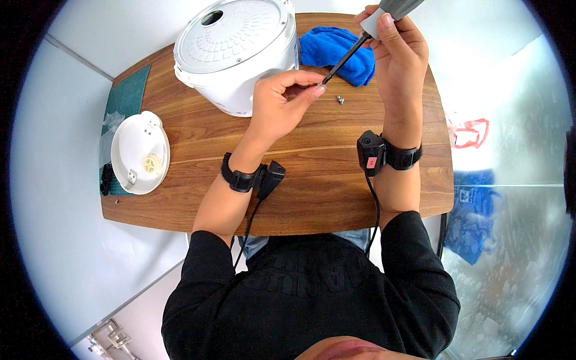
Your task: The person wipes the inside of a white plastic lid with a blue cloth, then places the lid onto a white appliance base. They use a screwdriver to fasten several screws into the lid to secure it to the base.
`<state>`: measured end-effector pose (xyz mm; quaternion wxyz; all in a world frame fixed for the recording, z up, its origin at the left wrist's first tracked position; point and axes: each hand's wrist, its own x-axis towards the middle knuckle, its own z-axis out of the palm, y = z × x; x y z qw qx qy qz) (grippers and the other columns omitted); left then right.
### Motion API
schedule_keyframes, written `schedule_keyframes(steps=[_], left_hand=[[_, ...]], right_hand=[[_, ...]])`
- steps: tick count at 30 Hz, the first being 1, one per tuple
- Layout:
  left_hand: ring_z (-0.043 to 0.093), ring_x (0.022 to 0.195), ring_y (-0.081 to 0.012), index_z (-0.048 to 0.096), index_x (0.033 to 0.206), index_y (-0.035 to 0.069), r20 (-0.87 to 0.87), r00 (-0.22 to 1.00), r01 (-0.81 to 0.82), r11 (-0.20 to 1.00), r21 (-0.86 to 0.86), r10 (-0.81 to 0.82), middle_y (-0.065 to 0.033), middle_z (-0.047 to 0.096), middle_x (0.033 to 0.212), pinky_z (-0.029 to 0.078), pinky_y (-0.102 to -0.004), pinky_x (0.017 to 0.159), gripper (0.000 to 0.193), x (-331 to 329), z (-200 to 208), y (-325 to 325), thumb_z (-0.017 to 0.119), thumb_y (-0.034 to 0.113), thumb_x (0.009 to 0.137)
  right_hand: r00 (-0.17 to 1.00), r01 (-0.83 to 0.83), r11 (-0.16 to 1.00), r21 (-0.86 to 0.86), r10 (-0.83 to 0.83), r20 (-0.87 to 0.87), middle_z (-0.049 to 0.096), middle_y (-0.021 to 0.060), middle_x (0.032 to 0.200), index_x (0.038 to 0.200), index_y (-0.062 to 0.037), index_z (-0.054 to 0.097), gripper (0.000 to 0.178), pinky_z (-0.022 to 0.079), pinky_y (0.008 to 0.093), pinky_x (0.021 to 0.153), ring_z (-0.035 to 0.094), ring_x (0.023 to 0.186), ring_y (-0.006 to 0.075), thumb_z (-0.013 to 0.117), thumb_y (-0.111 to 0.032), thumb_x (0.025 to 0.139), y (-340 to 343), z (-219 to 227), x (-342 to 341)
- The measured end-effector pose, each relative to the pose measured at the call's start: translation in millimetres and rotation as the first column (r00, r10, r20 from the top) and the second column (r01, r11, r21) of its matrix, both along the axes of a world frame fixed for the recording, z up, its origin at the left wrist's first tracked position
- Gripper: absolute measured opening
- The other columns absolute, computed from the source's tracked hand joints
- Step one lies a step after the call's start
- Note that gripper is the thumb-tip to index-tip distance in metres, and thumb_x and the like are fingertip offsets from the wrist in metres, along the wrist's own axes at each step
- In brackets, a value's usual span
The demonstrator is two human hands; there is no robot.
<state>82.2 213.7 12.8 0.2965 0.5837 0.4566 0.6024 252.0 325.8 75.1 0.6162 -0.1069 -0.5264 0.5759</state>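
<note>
I see the right hand [401, 57] clamped on a grey-handled, black-shafted screwdriver [349, 58], slanting above the brown wooden table [312, 180]. Left hand [282, 101]: thumb and fingertips together at its tip, contents too small to tell. Round white plastic appliance [231, 39] alongside.

Bright light, washed-out whites, fisheye-bent edges, dark rim

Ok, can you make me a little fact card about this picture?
Right hand: holding a grey-handled screwdriver
Left hand: at the screwdriver's tip; anything pinched is too small to tell
Table: brown, wood-look
Big thing: white tub-shaped appliance
Cloth: blue, crumpled
Between forearms: small metal pieces
Far left: white dish-like part, partly over green mat
</note>
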Motion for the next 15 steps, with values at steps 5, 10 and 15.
schedule_keyframes(steps=[5, 10, 15], left_hand=[[0.070, 0.080, -0.0091, 0.077, 0.106, -0.001, 0.034, 0.999, -0.022, 1.000, -0.010, 0.022, -0.0065, 0.077, 0.092, 0.057, -0.0225, 0.072, 0.016, 0, 0, 0, 0.078, 0.002, 0.090], [0.069, 0.080, -0.0079, 0.078, 0.105, -0.001, 0.099, 0.995, -0.009, 1.000, -0.012, 0.010, -0.0065, 0.078, 0.092, 0.056, -0.0226, 0.072, 0.016, -2, -3, 2, 0.079, 0.001, 0.089], [0.070, 0.080, -0.0103, 0.075, 0.106, -0.003, 0.090, 0.996, -0.006, 1.000, -0.007, 0.006, -0.0081, 0.076, 0.091, 0.058, -0.0236, 0.071, 0.017, -1, -2, 1, 0.077, -0.001, 0.090]], right_hand=[[1.000, -0.009, 1.000, 0.017, 0.009, -0.021, 0.072, 0.0077, 0.096, 0.108, 0.0015, 0.068, 0.016, 0.051, 0.0257, 0.071, 0.064, 0.080, 0.0116, 0.065, -0.013, 0.102, 1, -3, -2], [0.999, 0.030, 0.999, 0.045, -0.031, 0.023, 0.073, 0.0077, 0.097, 0.109, 0.0015, 0.069, 0.019, 0.053, 0.0264, 0.073, 0.066, 0.083, 0.0118, 0.068, -0.015, 0.101, 1, -5, -5], [0.989, 0.109, 0.989, 0.096, -0.118, 0.091, 0.076, 0.0118, 0.100, 0.110, 0.0005, 0.071, 0.022, 0.054, 0.0254, 0.073, 0.068, 0.086, 0.0123, 0.072, -0.018, 0.098, 1, -5, -11]])
